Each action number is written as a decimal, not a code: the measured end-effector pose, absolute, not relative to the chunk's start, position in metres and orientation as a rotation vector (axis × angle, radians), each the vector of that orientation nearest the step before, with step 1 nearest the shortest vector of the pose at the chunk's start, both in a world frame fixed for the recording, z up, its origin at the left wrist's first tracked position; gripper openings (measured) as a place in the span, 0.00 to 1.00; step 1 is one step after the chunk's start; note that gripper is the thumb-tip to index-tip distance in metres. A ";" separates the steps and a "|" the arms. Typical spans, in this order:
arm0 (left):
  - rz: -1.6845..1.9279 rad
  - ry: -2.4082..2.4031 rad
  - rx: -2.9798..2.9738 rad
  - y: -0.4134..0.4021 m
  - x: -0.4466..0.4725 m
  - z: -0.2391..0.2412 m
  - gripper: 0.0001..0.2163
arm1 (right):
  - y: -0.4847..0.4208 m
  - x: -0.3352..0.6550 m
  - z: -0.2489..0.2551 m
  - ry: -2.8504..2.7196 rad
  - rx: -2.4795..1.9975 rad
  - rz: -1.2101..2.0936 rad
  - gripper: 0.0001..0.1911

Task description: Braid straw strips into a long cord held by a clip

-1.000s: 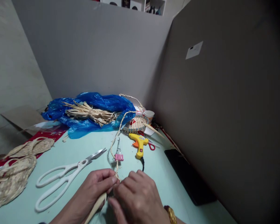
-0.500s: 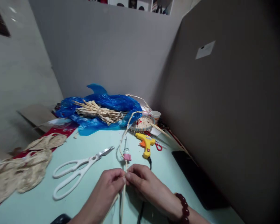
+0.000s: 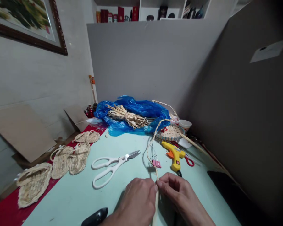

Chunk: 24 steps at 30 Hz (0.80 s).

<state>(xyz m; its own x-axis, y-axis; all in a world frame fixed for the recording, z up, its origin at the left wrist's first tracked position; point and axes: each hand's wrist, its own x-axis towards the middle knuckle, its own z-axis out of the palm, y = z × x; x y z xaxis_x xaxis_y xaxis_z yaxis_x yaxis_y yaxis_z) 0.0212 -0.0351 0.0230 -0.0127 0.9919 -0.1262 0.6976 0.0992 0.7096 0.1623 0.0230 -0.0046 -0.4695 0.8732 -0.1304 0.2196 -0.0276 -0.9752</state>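
A thin braided straw cord (image 3: 155, 133) runs from the back of the table down to my hands. It passes through a pink binder clip (image 3: 156, 164) just beyond my fingers. My left hand (image 3: 140, 199) is closed with its back turned up, thumb and fingers pinching the cord. Beside it my right hand (image 3: 176, 193) pinches the same spot, thumb against forefinger. Loose pale straw strands (image 3: 155, 208) trail below toward the table's near edge. White-handled scissors (image 3: 118, 164) lie open to the left of the clip. Right of it rests a yellow glue gun (image 3: 175, 154).
A straw bundle (image 3: 129, 116) lies on a blue plastic bag (image 3: 141, 108) at the back. Near it are a woven basket (image 3: 171, 133) and a paper cup (image 3: 185, 124). Woven straw slippers (image 3: 35, 185) line the left side. A black object (image 3: 95, 216) sits at the front.
The camera view has swung left, so everything sits farther right. My left hand has turned over more, its back now facing up. Both hands stay at the cord below the clip.
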 end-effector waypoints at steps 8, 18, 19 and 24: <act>0.516 1.796 1.794 -0.037 0.022 0.023 0.19 | 0.025 0.170 -0.002 -1.898 -1.124 1.391 0.21; 0.628 1.682 1.747 -0.044 0.030 0.006 0.14 | 0.017 0.165 0.006 -1.854 -1.158 1.287 0.16; 0.660 1.671 1.736 -0.046 0.032 0.005 0.14 | 0.015 0.164 0.008 -1.820 -1.147 1.311 0.15; 0.709 1.651 1.716 -0.050 0.035 0.004 0.14 | 0.011 0.160 0.015 -1.547 -1.095 1.623 0.12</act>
